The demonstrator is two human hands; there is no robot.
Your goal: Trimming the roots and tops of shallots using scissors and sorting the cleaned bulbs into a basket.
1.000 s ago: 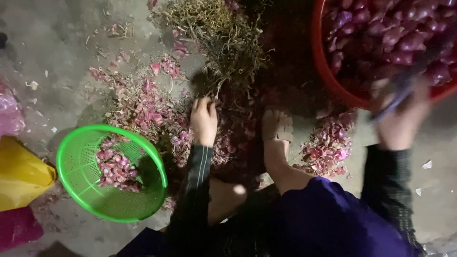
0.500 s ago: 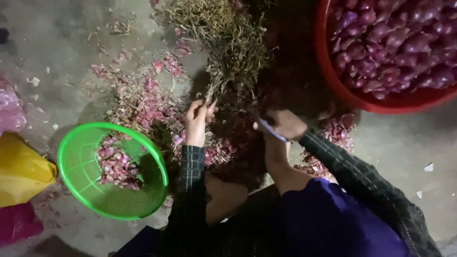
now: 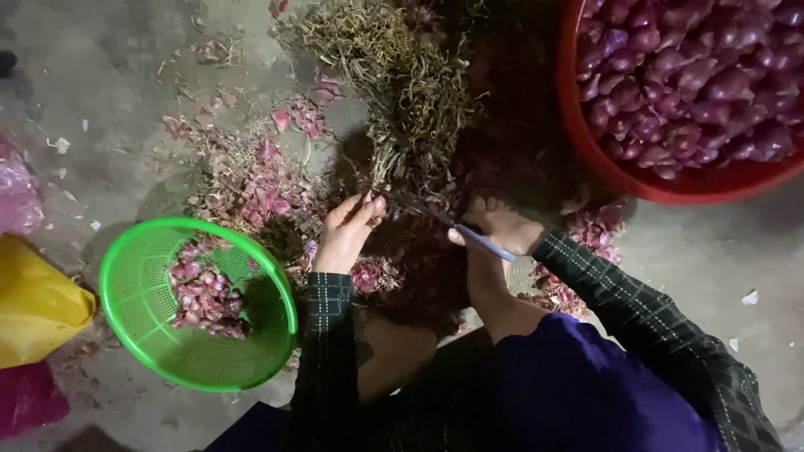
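Observation:
My left hand [image 3: 347, 230] pinches the lower end of a bunch of dried shallot stalks [image 3: 402, 92] that lies on the ground ahead of me. My right hand [image 3: 512, 232] is closed on a small knife [image 3: 484, 243] with a pale blue handle. Its blade points left toward the stalk end by my left fingers. The hands are a short way apart. A bare foot [image 3: 490, 280] lies just under my right hand. Pink shallot skins [image 3: 260, 188] litter the ground around both hands.
A red basin [image 3: 586, 142] full of purple shallots stands at the upper right. A green plastic basket [image 3: 134, 310] with some skins in it sits at the lower left. Beside it at the left edge lie a yellow bag [image 3: 33, 305] and pink bags [image 3: 17, 197].
My right hand came back from the red basin to the middle, now holding the knife near the stalks. My left hand rose slightly and took hold of the stalk end.

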